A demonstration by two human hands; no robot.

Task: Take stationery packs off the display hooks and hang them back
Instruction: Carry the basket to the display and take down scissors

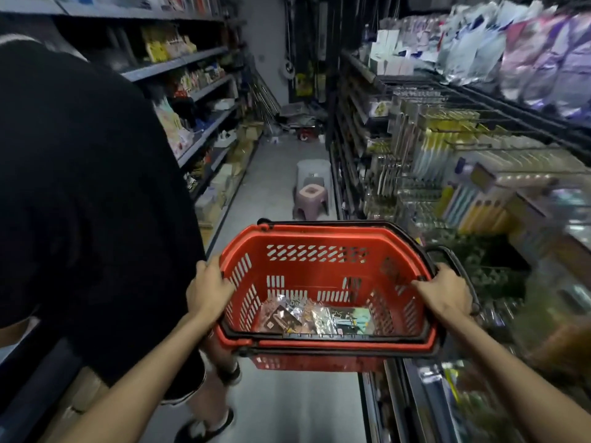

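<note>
Both hands — left hand (209, 290), right hand (444, 294) — grip the rim of the red basket (323, 238); a few stationery packs (315, 318) lie inside — apparently still to be rehung on the display hooks (473, 129).

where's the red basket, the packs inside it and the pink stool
red basket (313, 268), head view, far inner wall
packs (315, 318), head view, middle of the pile
pink stool (311, 199), head view, seat

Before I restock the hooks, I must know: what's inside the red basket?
Several flat shiny packs overlap on the floor of the red basket. Anything beneath them or against the near wall is hidden.
</note>
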